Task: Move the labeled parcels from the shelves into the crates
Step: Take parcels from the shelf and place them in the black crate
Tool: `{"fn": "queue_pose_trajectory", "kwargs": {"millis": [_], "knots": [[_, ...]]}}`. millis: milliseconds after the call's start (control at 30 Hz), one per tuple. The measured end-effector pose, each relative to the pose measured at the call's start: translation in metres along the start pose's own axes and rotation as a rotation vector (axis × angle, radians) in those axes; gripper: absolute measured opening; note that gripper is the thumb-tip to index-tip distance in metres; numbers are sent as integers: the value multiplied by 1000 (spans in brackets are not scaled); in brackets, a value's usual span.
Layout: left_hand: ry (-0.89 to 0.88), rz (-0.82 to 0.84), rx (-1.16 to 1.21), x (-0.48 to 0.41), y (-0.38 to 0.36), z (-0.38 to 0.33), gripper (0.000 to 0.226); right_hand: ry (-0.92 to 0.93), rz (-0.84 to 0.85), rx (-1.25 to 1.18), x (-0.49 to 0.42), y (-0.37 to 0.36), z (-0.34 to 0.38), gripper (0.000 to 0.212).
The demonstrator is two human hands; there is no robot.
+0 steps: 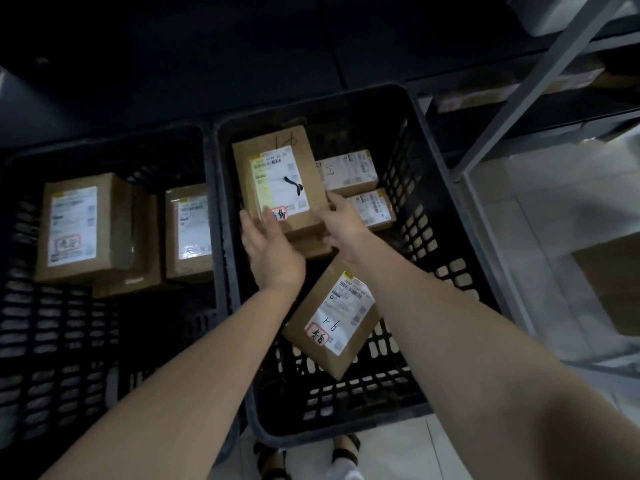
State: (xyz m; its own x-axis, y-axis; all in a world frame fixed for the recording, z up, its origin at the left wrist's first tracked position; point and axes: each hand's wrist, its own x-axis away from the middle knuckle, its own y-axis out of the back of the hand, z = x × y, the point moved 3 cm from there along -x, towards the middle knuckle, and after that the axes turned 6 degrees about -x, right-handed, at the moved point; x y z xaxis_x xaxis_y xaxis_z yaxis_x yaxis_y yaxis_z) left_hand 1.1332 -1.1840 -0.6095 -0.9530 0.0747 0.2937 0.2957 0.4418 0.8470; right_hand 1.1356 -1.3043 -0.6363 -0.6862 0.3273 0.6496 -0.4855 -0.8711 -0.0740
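Note:
A brown labeled parcel (277, 168) sits over the right black crate (433, 216), held from both sides. My left hand (270, 251) grips its near left corner, thumb on the label. My right hand (341, 220) holds its right edge. Under it lies another brown box, mostly hidden. A tilted parcel marked "1-6" (332, 320) lies at the crate's near side, below my forearms. Two white-labeled parcels (349, 169) (372, 207) rest at the far right of the crate. The left crate (52, 341) holds two parcels (81, 226) (188, 233).
A grey metal shelf frame (526, 91) rises on the right, with boxes on its dim shelves. Another brown box (609, 285) sits low at the far right. Pale floor tiles show at the right and below, where my feet (304, 459) stand.

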Motion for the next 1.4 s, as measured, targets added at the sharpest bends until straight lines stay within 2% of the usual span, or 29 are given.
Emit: {"fn": "queue_pose_trajectory", "kwargs": {"millis": [67,100,200,267,300,333,400,433,467,567,633,800,900,967,1033,1100,1233,1267,1400], "knots": [[-250,-136,-142,11,0,-5,61,4,-27,-16,1,15,-2,48],[-342,-133,-164,15,-1,-6,52,29,-86,22,2,27,-7,45],[-431,93,-83,22,-15,-4,37,-12,-394,298,18,73,-43,41],[-373,267,-104,22,-34,2,41,-196,-544,486,34,100,-76,52],[-306,362,-139,20,-46,7,46,-324,-553,493,39,105,-92,59],[-217,459,-164,19,-57,13,53,-442,-525,408,43,107,-105,66],[-59,609,-180,21,-75,24,61,-590,-427,58,42,97,-132,71],[-27,645,-194,24,-80,27,60,-619,-385,-48,43,91,-142,67],[-17,649,-215,28,-84,27,56,-601,-369,-52,42,86,-147,65],[-2,591,-229,39,-86,19,60,-409,-460,226,33,94,-138,56],[9,567,-194,45,-83,12,64,-354,-491,341,31,102,-119,59],[26,587,-244,57,-72,17,53,-405,-412,536,31,101,-110,65],[33,615,-287,69,-70,11,57,-414,-407,659,35,103,-109,52],[17,650,-243,75,-73,6,54,-412,-397,732,43,109,-97,32],[21,686,-160,75,-75,8,39,-397,-367,734,52,111,-87,19],[103,726,-67,74,-73,19,30,-381,-320,746,54,100,-85,25],[331,676,47,62,-61,49,38,-459,-122,524,47,47,-115,37],[333,662,31,59,-60,53,38,-449,-108,515,47,36,-122,38],[163,549,-107,60,-53,48,69,-275,-111,499,42,20,-127,44]]}}
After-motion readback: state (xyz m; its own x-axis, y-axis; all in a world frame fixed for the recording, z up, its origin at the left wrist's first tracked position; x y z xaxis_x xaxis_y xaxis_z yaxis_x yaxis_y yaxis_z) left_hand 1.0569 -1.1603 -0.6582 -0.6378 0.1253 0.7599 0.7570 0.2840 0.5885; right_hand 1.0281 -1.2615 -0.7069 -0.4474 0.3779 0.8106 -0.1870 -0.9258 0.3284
